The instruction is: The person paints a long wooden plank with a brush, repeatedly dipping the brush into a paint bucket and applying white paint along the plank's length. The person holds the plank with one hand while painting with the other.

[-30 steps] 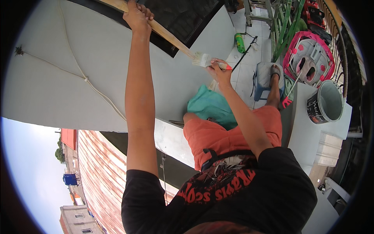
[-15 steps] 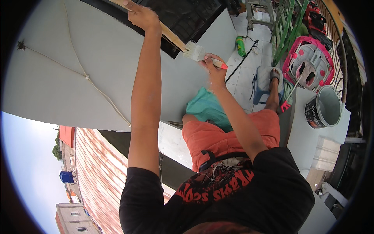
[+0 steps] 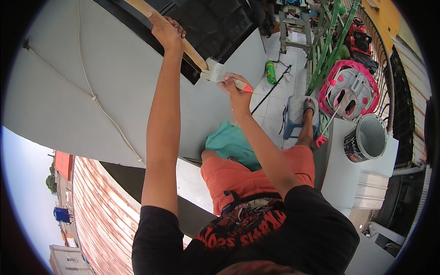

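My left hand (image 3: 167, 35) is closed round a long wooden stick (image 3: 195, 57), which slants down across the front of a dark framed window panel (image 3: 201, 27). In my right hand (image 3: 238, 97) is a flat paintbrush (image 3: 217, 71), pinched by its pale, red-tipped handle. Its whitish bristle end meets the lower end of the stick. From this view I cannot tell whether the two are joined or only touching. Beside both hands is a grey-white wall (image 3: 123, 78).
One sandalled foot rests on a blue stool (image 3: 289, 120). A teal sack (image 3: 231, 142) lies by my legs. To the right are a paint bucket (image 3: 370, 137), a pink-rimmed child's seat (image 3: 350, 89) and a green ladder (image 3: 327, 50). A green bottle (image 3: 271, 72) is on the tiles; rusty roofing (image 3: 105, 206) lies below left.
The whole view has shifted, so most things appear further left and lower. More of my left hand's curled fingers show on the stick. The brush still meets the stick's end.
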Demonstrator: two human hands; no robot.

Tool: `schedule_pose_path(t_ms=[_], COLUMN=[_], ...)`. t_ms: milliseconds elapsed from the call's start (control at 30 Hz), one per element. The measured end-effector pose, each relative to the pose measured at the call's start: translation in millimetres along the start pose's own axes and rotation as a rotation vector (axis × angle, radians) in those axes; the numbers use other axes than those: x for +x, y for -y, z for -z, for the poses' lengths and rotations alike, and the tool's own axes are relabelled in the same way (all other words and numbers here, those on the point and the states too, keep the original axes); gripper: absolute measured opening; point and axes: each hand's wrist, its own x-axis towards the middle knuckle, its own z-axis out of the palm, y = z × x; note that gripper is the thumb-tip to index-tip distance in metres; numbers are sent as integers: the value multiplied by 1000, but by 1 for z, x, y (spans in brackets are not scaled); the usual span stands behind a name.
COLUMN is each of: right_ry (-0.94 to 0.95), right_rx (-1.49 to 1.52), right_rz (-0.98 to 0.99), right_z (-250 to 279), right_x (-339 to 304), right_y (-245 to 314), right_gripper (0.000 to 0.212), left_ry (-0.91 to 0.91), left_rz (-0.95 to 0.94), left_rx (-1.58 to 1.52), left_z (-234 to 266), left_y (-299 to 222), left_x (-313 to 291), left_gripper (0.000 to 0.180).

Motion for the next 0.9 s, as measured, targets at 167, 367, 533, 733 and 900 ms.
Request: schedule_pose_path(t_ms=[167,367,533,733,900], right_ry=[-312,-290,21,-122,-160], right_rx=[133,-551,-91,-175,-848], right_rz=[-242,-169,-90,-355,-103], right_z=[96,147,52,157,194], right_x=[-9,-34,-5,1,-31], right_y=[-44,-49,17,-40,-49], right_gripper=[21,11,17,17,10], left_ry=[270,337,377,742,882], left_rz=[151,171,221,307,325], left_rx=[-78,-97,-290,-477,-581], left_z=[0,12,15,29,21], left_y=[-22,-17,-6,-10,11], left_x=[-10,-6,0,18,25], left_gripper=[74,74,75,87,86])
